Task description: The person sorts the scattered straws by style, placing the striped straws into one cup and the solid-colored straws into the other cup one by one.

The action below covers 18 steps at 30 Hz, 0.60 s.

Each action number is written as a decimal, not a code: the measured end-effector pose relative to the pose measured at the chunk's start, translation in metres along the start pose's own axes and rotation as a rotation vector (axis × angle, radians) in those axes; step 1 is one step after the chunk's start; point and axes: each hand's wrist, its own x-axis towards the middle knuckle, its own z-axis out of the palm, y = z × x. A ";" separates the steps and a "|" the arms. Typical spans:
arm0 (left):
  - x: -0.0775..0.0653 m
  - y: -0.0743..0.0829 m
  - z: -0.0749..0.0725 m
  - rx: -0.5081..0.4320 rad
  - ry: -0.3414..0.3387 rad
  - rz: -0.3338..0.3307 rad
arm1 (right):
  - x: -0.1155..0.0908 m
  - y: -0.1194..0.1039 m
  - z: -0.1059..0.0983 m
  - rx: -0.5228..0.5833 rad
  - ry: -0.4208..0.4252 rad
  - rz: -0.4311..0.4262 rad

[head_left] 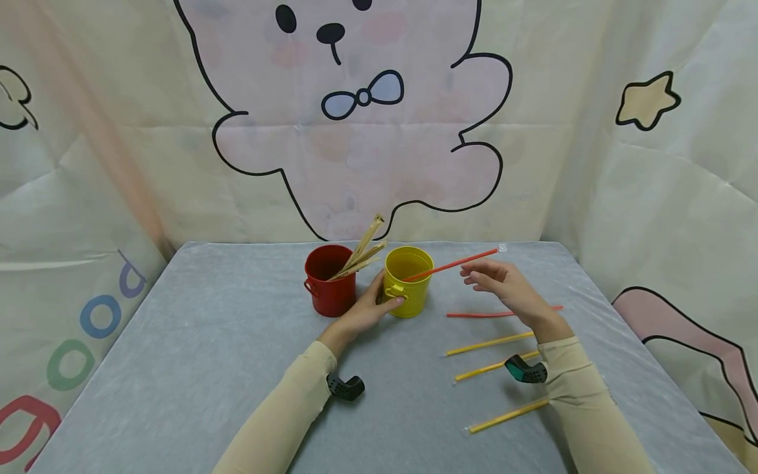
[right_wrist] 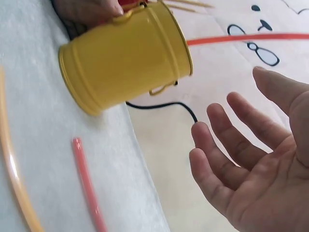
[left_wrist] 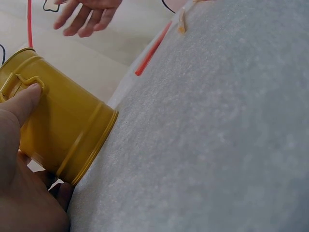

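Note:
My left hand (head_left: 370, 309) grips the side of a small yellow metal bucket (head_left: 414, 304), its thumb (left_wrist: 30, 99) pressed by the looped handle. A slim red straw-like tube (head_left: 453, 264) leans out of the bucket's rim to the right. Just under that tube's outer end, my right hand (head_left: 503, 286) hovers with fingers apart and loosely bent, holding nothing. In the right wrist view the right palm (right_wrist: 260, 193) shows bare, apart from the red tube. To the left of the yellow bucket stands a red bucket (head_left: 330, 299) with several pale wooden sticks (head_left: 362, 253) leaning out.
Another red tube (head_left: 480, 315) lies on the grey-blue tablecloth (head_left: 207, 368) beneath the right hand. Three yellow tubes (head_left: 503, 418) lie nearer the front, partly under the right forearm. A printed cloth backdrop (head_left: 379, 158) hangs behind the table's back edge.

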 end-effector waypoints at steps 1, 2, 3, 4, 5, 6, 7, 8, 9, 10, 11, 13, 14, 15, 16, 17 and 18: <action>0.000 0.000 0.000 0.000 0.002 0.000 | 0.000 0.002 -0.002 -0.006 -0.008 0.005; 0.000 0.000 0.000 0.000 0.003 0.000 | -0.001 0.004 -0.004 -0.010 -0.016 0.015; 0.001 -0.001 0.000 -0.001 0.004 0.000 | -0.001 0.006 -0.006 -0.013 -0.023 0.023; 0.001 -0.001 0.001 0.000 0.004 -0.002 | -0.001 0.008 -0.008 -0.018 -0.031 0.030; 0.001 -0.001 0.001 0.001 0.005 -0.003 | -0.001 0.010 -0.010 -0.026 -0.038 0.035; 0.001 -0.001 0.001 0.002 0.004 -0.003 | -0.001 0.012 -0.012 -0.036 -0.046 0.040; 0.001 -0.001 0.001 0.003 0.004 -0.005 | -0.001 0.014 -0.014 -0.048 -0.054 0.047; 0.001 -0.001 0.001 0.005 0.004 -0.007 | -0.002 0.017 -0.016 -0.061 -0.061 0.060; 0.001 -0.001 0.001 0.006 0.003 -0.009 | -0.003 0.019 -0.018 -0.077 -0.071 0.071; 0.001 -0.001 0.001 0.006 0.003 -0.010 | -0.003 0.021 -0.019 -0.093 -0.082 0.081; 0.001 -0.002 0.001 0.005 0.001 -0.010 | -0.004 0.023 -0.022 -0.106 -0.093 0.091; 0.001 -0.002 0.000 0.004 -0.001 -0.016 | -0.006 0.027 -0.025 -0.143 -0.116 0.116; 0.001 -0.002 0.000 0.004 -0.001 -0.017 | -0.007 0.029 -0.027 -0.156 -0.127 0.128; 0.001 -0.002 0.000 0.003 -0.002 -0.019 | -0.008 0.030 -0.029 -0.166 -0.141 0.129; 0.001 -0.002 0.000 0.002 -0.002 -0.020 | -0.009 0.032 -0.031 -0.177 -0.150 0.131; 0.001 -0.002 0.000 0.001 -0.001 -0.022 | -0.010 0.035 -0.033 -0.195 -0.164 0.131; 0.001 -0.001 0.000 0.002 -0.001 -0.022 | -0.010 0.037 -0.035 -0.211 -0.176 0.134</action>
